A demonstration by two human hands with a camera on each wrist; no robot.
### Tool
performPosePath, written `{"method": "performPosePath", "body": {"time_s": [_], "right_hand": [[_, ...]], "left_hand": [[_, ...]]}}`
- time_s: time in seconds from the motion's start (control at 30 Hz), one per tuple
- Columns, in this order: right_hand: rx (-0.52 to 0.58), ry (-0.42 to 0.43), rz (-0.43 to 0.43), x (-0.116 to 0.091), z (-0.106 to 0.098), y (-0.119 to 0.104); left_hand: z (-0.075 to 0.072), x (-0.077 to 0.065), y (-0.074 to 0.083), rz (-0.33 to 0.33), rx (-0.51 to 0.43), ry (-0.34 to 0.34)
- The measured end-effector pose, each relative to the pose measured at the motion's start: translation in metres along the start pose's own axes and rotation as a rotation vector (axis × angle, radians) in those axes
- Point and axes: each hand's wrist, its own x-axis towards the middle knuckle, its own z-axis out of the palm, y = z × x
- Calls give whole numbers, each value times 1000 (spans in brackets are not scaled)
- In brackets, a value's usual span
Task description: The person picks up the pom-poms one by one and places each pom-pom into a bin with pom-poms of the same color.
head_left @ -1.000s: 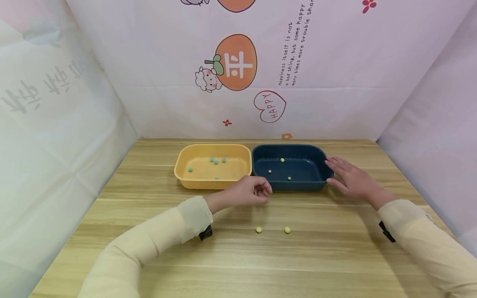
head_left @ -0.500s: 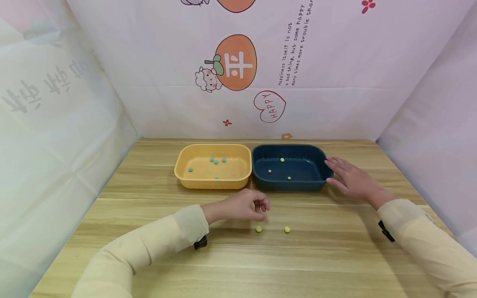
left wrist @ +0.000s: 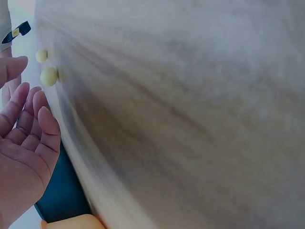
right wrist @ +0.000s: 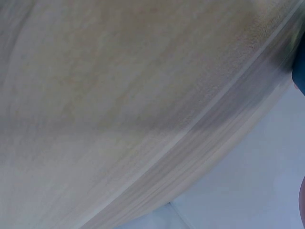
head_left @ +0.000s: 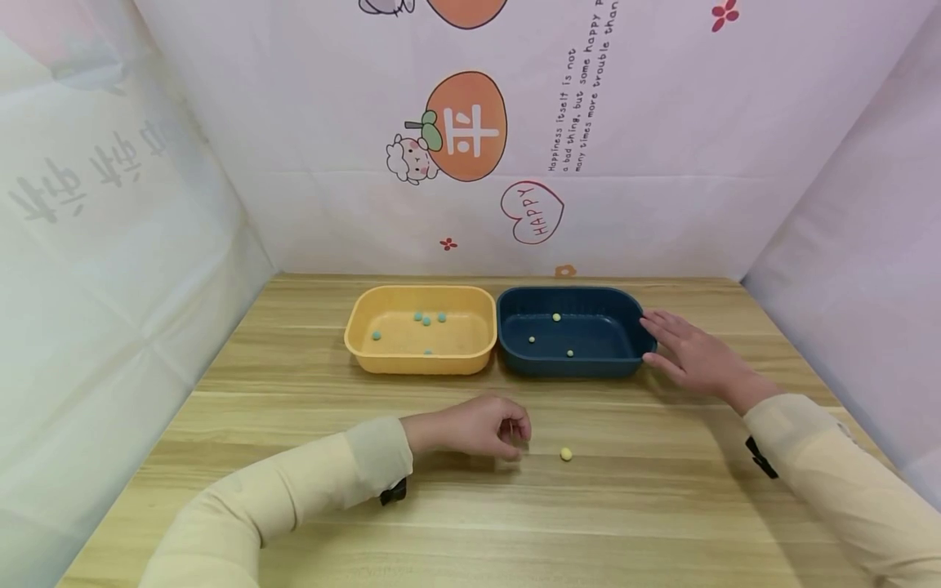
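Observation:
My left hand (head_left: 481, 426) hovers low over the table, thumb and bent fingers apart with a gap between them. Two small yellow balls, a nearer one (left wrist: 48, 76) and a farther one (left wrist: 42, 55), lie just beyond its fingertips in the left wrist view. From the head only one yellow ball (head_left: 566, 454) shows; the hand covers the other. My right hand (head_left: 691, 353), fingers extended, rests against the right end of the dark blue bin (head_left: 577, 367). That bin contains a few yellow balls, including one at the back (head_left: 556, 317).
Left of the blue bin, end to end with it, sits a yellow bin (head_left: 419, 364) with several teal balls, one near its left side (head_left: 376, 335). Printed white cloth (head_left: 331, 204) walls the wooden table (head_left: 632, 523) at the back and sides.
My left hand has come back from the front of the bins toward me and down, covering one yellow ball from the head view. The right hand has stayed at the blue bin.

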Motion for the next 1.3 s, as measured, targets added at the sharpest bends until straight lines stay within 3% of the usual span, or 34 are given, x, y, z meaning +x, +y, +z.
{"method": "performPosePath", "body": {"time_s": [0.3,0.63,1.3], "right_hand": [[1,-3,5,1,-1,-1],[-2,-6,5,2,0,0],[5,-1,3,0,-1,-1]], "left_hand": [[5,-1,-2,2,66,-45],[6,0,0,6,160,-51],[6,1,-1,20,177,-63]]}}
